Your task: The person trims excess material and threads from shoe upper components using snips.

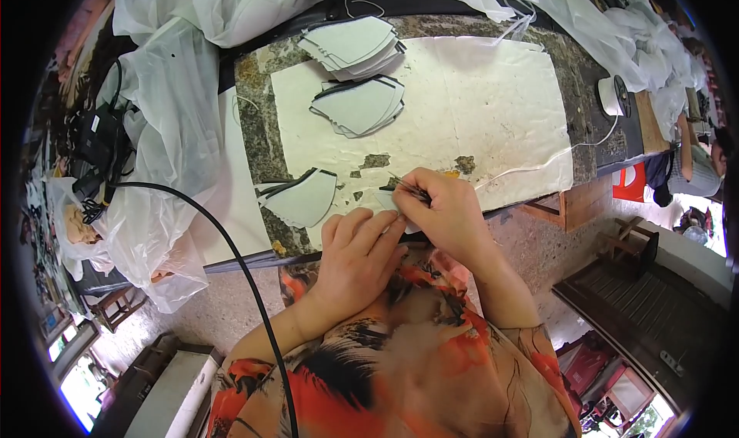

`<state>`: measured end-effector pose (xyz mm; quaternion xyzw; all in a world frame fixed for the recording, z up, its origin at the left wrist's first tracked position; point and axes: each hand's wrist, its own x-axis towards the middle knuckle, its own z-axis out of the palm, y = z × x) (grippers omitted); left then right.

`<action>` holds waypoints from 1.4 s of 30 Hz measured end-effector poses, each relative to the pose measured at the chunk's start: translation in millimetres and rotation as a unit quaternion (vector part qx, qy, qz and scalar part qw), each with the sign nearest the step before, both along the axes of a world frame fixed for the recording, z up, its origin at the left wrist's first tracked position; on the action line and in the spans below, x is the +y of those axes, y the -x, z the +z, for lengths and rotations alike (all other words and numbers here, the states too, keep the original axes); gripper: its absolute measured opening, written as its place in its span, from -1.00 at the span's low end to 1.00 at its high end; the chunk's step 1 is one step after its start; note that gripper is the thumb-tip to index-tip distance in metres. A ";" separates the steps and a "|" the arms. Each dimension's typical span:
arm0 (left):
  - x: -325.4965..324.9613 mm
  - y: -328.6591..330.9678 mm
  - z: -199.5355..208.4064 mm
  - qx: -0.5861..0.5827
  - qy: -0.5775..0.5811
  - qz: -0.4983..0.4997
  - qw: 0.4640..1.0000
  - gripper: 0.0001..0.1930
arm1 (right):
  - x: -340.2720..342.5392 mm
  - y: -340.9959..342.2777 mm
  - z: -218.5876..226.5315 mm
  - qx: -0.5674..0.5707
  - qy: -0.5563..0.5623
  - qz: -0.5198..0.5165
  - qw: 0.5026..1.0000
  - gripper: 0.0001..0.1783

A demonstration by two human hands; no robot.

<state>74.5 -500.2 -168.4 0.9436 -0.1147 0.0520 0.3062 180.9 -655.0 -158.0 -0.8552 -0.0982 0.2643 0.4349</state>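
Note:
At the near edge of the work board point(258, 76), my right hand point(450, 211) is closed round a small, thin-pointed metal tool point(416, 192). The tool's point sticks out to the upper left; its exact kind is hidden by the fingers. My left hand point(358, 257) lies beside it, fingers bent, their tips holding a pale grey fabric piece point(386, 199) with a dark edge. Most of that piece is hidden beneath my hands. To the left lie similar dark-edged pieces point(306, 199), fanned slightly. Farther off are a small stack point(362, 107) and a taller stack point(350, 45).
Worn white paper point(485, 99) covers the board. A white thread spool point(612, 97) stands at the right, its thread trailing toward my hands. A black cable point(231, 245) curves past my left arm. Clear plastic sheeting point(173, 107) lies on the left and along the back.

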 end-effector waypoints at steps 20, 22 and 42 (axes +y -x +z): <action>1.5 0.0 -3.5 -0.005 0.004 0.002 1.000 -0.61 | 6.1 -1.5 -0.6 -0.042 0.054 0.064 0.996 -0.77; 1.8 0.5 -3.5 -0.007 0.004 0.013 1.000 -0.61 | 6.8 -0.9 1.6 -0.041 0.050 0.063 0.996 -0.77; 1.1 -1.5 -4.3 0.014 -0.084 0.041 0.996 -0.55 | -8.8 -4.5 4.3 -0.156 0.066 0.074 0.983 -0.78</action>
